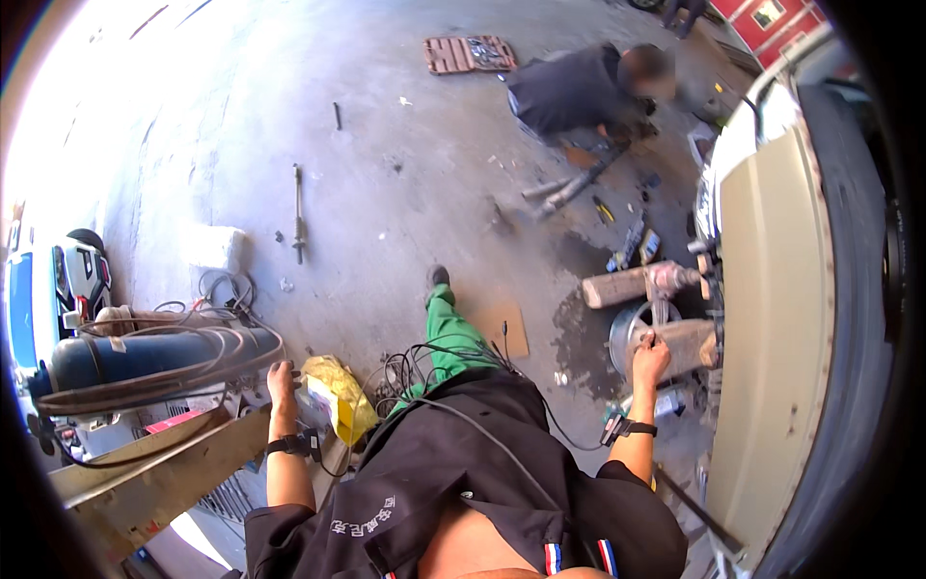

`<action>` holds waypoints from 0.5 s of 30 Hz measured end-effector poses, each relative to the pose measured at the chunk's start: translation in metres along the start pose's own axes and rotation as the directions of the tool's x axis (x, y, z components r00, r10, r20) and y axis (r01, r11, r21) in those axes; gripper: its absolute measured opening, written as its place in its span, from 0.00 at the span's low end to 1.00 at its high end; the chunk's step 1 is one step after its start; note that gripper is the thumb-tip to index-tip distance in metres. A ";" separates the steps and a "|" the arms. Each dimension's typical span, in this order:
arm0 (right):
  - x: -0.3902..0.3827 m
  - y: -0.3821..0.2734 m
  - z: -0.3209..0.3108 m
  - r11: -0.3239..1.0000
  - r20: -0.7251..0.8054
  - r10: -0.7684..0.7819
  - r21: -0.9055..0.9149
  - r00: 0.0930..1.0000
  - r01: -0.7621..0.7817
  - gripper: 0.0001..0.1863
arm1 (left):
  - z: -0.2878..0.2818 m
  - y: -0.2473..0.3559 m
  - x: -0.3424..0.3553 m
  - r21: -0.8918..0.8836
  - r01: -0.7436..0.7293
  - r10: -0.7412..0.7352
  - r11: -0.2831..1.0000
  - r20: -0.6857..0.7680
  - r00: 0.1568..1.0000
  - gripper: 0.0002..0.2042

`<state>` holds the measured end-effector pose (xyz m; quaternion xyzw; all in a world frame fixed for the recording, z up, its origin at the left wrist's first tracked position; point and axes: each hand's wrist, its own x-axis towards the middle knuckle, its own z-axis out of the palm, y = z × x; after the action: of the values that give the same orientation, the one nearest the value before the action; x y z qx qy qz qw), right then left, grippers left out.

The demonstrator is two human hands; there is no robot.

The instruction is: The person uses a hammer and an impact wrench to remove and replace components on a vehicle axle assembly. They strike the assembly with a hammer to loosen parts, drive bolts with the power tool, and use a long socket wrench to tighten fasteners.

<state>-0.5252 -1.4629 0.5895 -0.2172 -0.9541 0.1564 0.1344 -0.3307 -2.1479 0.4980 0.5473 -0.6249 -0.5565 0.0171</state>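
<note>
My left hand (282, 378) is at the left, beside the end of a metal channel (174, 473) and near brown hoses (265, 359). Its fingers are loosely bent and a little apart, with nothing visible in them. Over at the right, my right hand (650, 359) is closed, with thumb and fingers drawn together; anything inside is hidden or too small to make out. It appears in front of a round metal disc (622, 338) and a worn brown block (687, 347); whether it touches either I cannot tell. Dark cables (415, 362) run across my front near my green-trousered leg.
Blue gas cylinders (145, 357) lie at the left by a yellow bag (338, 391). A beige vehicle panel (776, 289) borders the right. Ahead, a person (569, 92) crouches near pipes (574, 188) and an open tool case (468, 55). A metal rod (298, 212) lies on the floor.
</note>
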 end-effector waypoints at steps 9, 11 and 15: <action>0.191 -0.272 0.129 0.992 0.069 -0.114 0.067 0.991 0.109 0.17 | 0.003 0.035 0.062 -0.355 0.496 -0.553 0.792 -0.074 0.830 0.08; 0.236 -0.324 0.146 0.961 0.034 -0.236 0.158 0.971 0.228 0.18 | 0.007 0.048 0.069 -0.358 0.558 -0.617 0.749 -0.067 0.784 0.12; 0.309 -0.393 0.169 0.958 0.039 -0.271 0.110 0.962 0.266 0.18 | 0.055 0.116 0.103 -0.272 0.625 -0.661 0.731 -0.059 0.748 0.10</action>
<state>-0.9949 -1.6995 0.6338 -0.0742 -0.9685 0.1919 0.1400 -0.4841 -2.2086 0.4991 0.7645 -0.3225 -0.5543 -0.0650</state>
